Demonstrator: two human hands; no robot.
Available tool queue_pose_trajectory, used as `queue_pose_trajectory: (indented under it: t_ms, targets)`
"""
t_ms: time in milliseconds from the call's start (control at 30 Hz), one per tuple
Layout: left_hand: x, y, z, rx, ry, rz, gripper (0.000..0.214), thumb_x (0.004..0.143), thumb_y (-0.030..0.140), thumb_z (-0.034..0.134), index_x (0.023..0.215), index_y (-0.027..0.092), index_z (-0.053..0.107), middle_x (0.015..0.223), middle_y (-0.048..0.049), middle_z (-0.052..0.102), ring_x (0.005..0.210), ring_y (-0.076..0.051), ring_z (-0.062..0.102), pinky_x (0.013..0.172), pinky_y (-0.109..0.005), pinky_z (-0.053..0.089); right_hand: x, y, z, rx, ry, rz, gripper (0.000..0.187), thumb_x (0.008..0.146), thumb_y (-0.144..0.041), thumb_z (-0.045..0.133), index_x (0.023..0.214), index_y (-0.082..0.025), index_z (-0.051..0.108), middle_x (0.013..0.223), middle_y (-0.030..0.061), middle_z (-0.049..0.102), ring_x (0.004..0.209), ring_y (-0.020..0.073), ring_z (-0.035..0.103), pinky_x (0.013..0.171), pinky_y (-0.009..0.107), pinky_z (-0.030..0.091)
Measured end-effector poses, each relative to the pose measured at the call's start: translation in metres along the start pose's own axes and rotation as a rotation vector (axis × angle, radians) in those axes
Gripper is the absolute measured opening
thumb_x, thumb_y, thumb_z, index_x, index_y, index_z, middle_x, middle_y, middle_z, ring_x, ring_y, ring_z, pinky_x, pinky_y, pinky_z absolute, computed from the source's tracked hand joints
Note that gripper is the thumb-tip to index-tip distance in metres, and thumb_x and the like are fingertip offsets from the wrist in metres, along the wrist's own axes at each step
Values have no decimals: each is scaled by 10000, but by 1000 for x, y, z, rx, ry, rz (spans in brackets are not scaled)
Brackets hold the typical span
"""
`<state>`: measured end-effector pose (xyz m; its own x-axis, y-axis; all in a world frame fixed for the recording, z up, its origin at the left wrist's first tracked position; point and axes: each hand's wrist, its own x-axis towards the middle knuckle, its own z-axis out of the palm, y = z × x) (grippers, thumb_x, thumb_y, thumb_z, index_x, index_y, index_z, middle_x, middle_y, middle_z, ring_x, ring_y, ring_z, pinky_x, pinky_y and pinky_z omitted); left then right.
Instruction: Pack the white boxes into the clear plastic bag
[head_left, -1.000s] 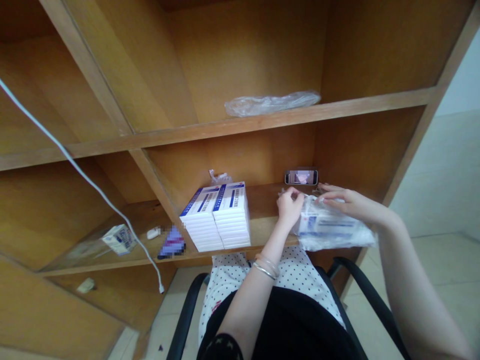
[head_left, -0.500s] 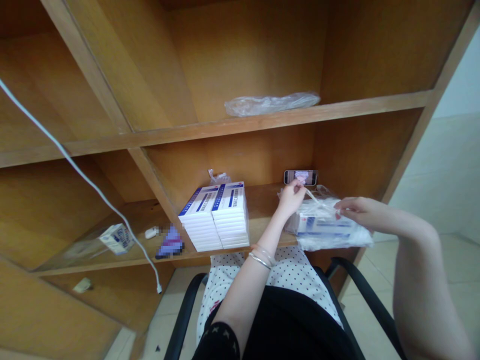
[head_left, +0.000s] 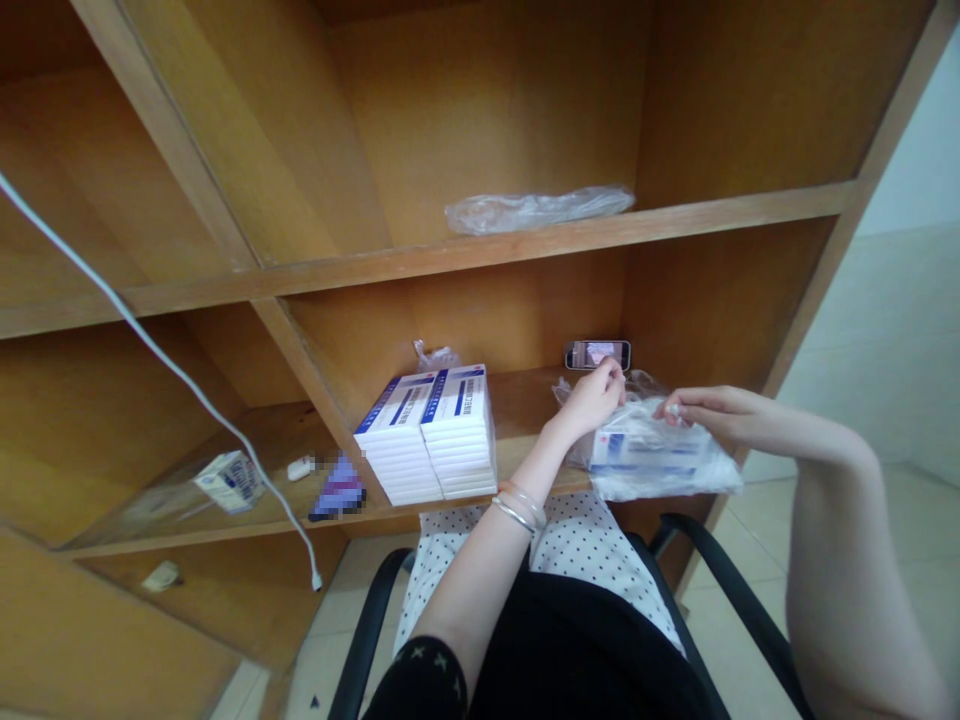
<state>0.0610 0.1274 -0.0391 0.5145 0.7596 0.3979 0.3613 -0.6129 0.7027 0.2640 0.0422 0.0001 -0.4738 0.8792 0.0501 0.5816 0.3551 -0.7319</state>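
On the right of the lower shelf lies a clear plastic bag point(head_left: 705, 465) with white and blue boxes point(head_left: 637, 450) inside it. My left hand point(head_left: 596, 400) is closed at the bag's upper left, its fingertips pinched on the plastic and partly hidden. My right hand point(head_left: 709, 410) pinches the bag's top with thumb and fingers. Left of the bag, two stacks of flat white and blue boxes point(head_left: 424, 430) stand side by side. A phone point(head_left: 598, 354) leans against the back of the shelf, just beyond my left hand.
Another clear plastic bag point(head_left: 540, 211) lies on the upper shelf. A white cable point(head_left: 195, 393) hangs across the left side. A small carton point(head_left: 231, 482) sits in the left compartment. Black chair armrests point(head_left: 367, 635) flank my lap. Crumpled plastic point(head_left: 436, 355) lies behind the stacks.
My left hand has moved slightly right and down towards the bag; the pale plastic strip stretched between my hands no longer shows. My right hand has shifted slightly left, still pinching plastic.
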Motion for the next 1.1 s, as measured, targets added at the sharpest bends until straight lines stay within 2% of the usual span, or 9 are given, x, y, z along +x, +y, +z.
queue_pose_trajectory:
  t_ms: [133, 267, 333, 467, 567, 667, 800, 933, 1100]
  targets:
    - [-2, -3, -1, 202, -21, -40, 145, 917, 223, 358, 971, 196, 490, 758, -12, 638, 724, -144, 604, 709, -252, 444, 6, 9, 1, 3, -89, 123, 421, 844, -569, 484, 903, -189, 655, 750, 51, 640, 639, 178, 579, 562, 278, 448]
    - [-7, 7, -4, 347, -2, -55, 183, 937, 249, 341, 1025, 210, 496, 809, -18, 666, 756, -156, 628, 728, -265, 459, 16, 21, -1, -2, -82, 90, 361, 835, -522, 506, 828, -185, 635, 752, 42, 611, 658, 167, 549, 581, 269, 425]
    - [-11, 18, -6, 451, 18, -32, 229, 956, 275, 312, 1088, 209, 487, 820, -30, 667, 758, -173, 637, 735, -288, 467, 23, 29, 0, -17, -21, 46, 341, 846, -491, 485, 763, -184, 607, 710, 28, 584, 640, 154, 523, 589, 264, 412]
    - [-24, 36, -1, 613, 28, 54, 293, 979, 298, 250, 1166, 195, 451, 843, -56, 658, 763, -203, 644, 721, -326, 476, 41, 39, 8, -88, 205, 57, 304, 850, -427, 442, 748, -181, 588, 667, 26, 580, 594, 149, 499, 551, 265, 383]
    - [-31, 43, 6, 579, 17, 128, 281, 985, 289, 240, 1115, 190, 468, 894, -67, 653, 795, -197, 638, 721, -321, 481, 53, 42, 14, -131, 368, 22, 237, 829, -362, 458, 814, -174, 603, 735, 48, 628, 624, 159, 534, 569, 270, 401]
    - [-33, 44, 11, 474, 26, 205, 251, 980, 282, 271, 1035, 187, 497, 964, -83, 640, 848, -189, 621, 744, -315, 487, 59, 44, 18, -43, 468, -26, 213, 817, -329, 473, 899, -176, 597, 750, 50, 646, 594, 149, 541, 551, 261, 409]
    - [-31, 42, 15, 387, 21, 249, 167, 941, 226, 360, 946, 175, 519, 993, -82, 615, 876, -174, 594, 779, -302, 487, 60, 46, 20, 72, 465, -63, 197, 770, -296, 526, 916, -179, 589, 724, 40, 650, 587, 148, 557, 534, 249, 414]
    - [-28, 39, 19, 407, 47, 125, 213, 874, 160, 416, 1066, 145, 506, 1032, -96, 597, 917, -183, 586, 830, -318, 491, 62, 51, 20, -75, 478, -99, 113, 709, -231, 548, 790, -180, 608, 780, 46, 672, 723, 180, 608, 634, 262, 447]
    - [-25, 37, 23, 595, -14, -31, 249, 884, 249, 456, 1037, 96, 578, 1023, -129, 575, 994, -242, 568, 884, -371, 485, 62, 55, 15, -187, 330, -76, 193, 735, -227, 499, 764, -183, 685, 830, 52, 700, 780, 207, 632, 730, 304, 465]
